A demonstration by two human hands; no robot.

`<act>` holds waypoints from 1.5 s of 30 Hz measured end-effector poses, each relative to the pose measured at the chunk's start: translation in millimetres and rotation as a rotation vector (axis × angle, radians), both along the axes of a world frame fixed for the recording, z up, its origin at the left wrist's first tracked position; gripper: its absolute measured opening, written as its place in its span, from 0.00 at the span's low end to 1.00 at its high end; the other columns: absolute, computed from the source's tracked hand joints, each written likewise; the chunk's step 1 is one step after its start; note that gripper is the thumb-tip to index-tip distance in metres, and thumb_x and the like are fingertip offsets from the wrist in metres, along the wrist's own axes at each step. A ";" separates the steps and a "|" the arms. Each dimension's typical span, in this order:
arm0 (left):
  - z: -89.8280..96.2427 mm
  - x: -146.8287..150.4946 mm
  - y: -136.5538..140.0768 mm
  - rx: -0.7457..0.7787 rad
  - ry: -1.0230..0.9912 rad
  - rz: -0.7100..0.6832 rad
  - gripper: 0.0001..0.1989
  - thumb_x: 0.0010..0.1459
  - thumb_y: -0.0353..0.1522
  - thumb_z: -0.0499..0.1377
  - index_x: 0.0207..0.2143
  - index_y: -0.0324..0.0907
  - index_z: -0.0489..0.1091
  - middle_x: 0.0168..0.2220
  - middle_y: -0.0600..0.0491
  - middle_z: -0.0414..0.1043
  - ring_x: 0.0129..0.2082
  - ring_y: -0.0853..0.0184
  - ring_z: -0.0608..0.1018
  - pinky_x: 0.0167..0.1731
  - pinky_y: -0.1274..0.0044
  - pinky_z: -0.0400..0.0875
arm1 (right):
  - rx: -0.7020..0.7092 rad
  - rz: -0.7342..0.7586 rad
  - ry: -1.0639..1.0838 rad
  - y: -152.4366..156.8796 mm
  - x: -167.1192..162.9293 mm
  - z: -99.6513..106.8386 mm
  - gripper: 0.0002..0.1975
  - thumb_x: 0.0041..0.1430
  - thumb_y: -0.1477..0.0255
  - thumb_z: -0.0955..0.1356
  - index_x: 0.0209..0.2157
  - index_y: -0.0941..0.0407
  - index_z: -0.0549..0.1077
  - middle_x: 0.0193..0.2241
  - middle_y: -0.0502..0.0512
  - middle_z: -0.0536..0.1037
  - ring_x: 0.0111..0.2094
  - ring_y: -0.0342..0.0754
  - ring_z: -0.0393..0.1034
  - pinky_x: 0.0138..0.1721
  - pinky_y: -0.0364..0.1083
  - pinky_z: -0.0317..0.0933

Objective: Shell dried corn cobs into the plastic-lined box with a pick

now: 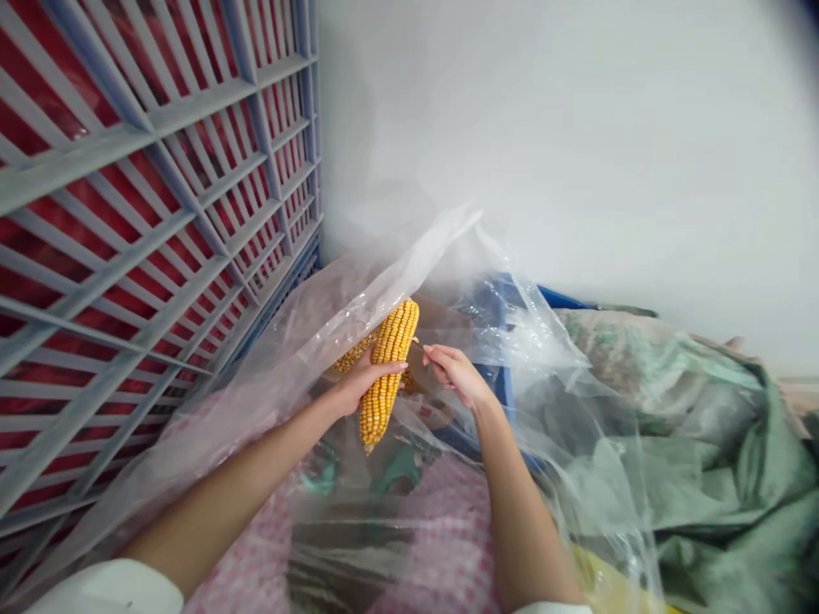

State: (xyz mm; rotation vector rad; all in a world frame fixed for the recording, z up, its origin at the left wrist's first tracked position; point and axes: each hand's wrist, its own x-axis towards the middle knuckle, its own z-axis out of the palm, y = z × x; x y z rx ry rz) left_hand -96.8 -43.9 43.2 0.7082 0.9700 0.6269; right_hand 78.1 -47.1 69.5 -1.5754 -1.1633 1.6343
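A large ear of corn (pixel 389 368), yellow and full of kernels, stands tilted in front of me with its pointed end down. My left hand (pixel 362 380) is wrapped round its middle, the thumb lying across the kernels. In my right hand (pixel 453 368) the fingers are pinched on a thin dark tool (pixel 418 343), whose tip points at the ear's right side; whether it touches the kernels I cannot tell. Behind the ear, loose corn kernels (pixel 351 353) lie in a heap, partly hidden by my left hand and the plastic.
A clear plastic sheet (pixel 269 375) spreads around my arms and over my lap. Stacked slatted crates (pixel 192 205) with red contents rise at the left. A blue crate (pixel 508 341) stands behind the sheet, and greenish sacks (pixel 678 401) lie at the right. A white wall (pixel 563 136) closes the back.
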 end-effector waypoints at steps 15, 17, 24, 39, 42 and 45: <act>-13.7 0.7 8.7 0.512 0.888 -0.122 0.28 0.40 0.39 0.61 0.45 0.38 0.60 0.38 0.43 0.70 0.39 0.54 0.73 0.37 0.68 0.66 | 0.212 0.071 -0.999 2.3 -44.5 -17.3 0.26 0.60 0.60 0.50 0.24 0.59 0.70 0.24 0.64 0.73 0.26 0.49 0.67 0.28 0.45 0.51; -9.8 0.4 10.0 0.420 0.701 -0.095 0.27 0.40 0.37 0.61 0.44 0.39 0.61 0.37 0.46 0.71 0.37 0.58 0.74 0.35 0.71 0.67 | 0.204 0.062 -0.950 6.4 -38.3 -15.1 0.26 0.59 0.58 0.52 0.22 0.59 0.70 0.23 0.64 0.73 0.27 0.50 0.68 0.29 0.45 0.52; 28.8 -12.0 20.2 -0.198 0.129 -0.044 0.20 0.44 0.43 0.56 0.35 0.38 0.66 0.20 0.51 0.70 0.17 0.67 0.72 0.16 0.77 0.65 | 0.225 -0.094 -0.412 11.5 14.9 9.2 0.26 0.53 0.50 0.56 0.22 0.58 0.69 0.10 0.44 0.54 0.12 0.37 0.47 0.16 0.39 0.44; 17.2 -6.2 15.0 -0.057 0.122 -0.112 0.23 0.42 0.40 0.60 0.41 0.42 0.62 0.24 0.54 0.69 0.19 0.67 0.73 0.16 0.77 0.65 | -0.064 -0.139 -0.085 10.3 13.5 26.8 0.18 0.49 0.55 0.63 0.21 0.57 0.64 0.10 0.39 0.46 0.12 0.33 0.35 0.13 0.38 0.32; 20.4 -6.4 15.0 -0.048 0.134 -0.141 0.24 0.43 0.40 0.59 0.42 0.42 0.62 0.25 0.54 0.69 0.19 0.67 0.73 0.16 0.78 0.65 | 0.012 -0.088 -0.184 9.4 15.6 27.7 0.19 0.50 0.55 0.61 0.21 0.57 0.65 0.10 0.40 0.47 0.12 0.35 0.37 0.14 0.39 0.35; 16.7 -5.8 13.7 0.106 0.212 -0.149 0.24 0.43 0.39 0.59 0.45 0.42 0.61 0.28 0.52 0.71 0.22 0.67 0.74 0.22 0.76 0.68 | 0.170 -0.035 -0.459 9.3 11.2 23.8 0.21 0.52 0.57 0.59 0.18 0.58 0.67 0.10 0.44 0.53 0.13 0.37 0.45 0.18 0.40 0.42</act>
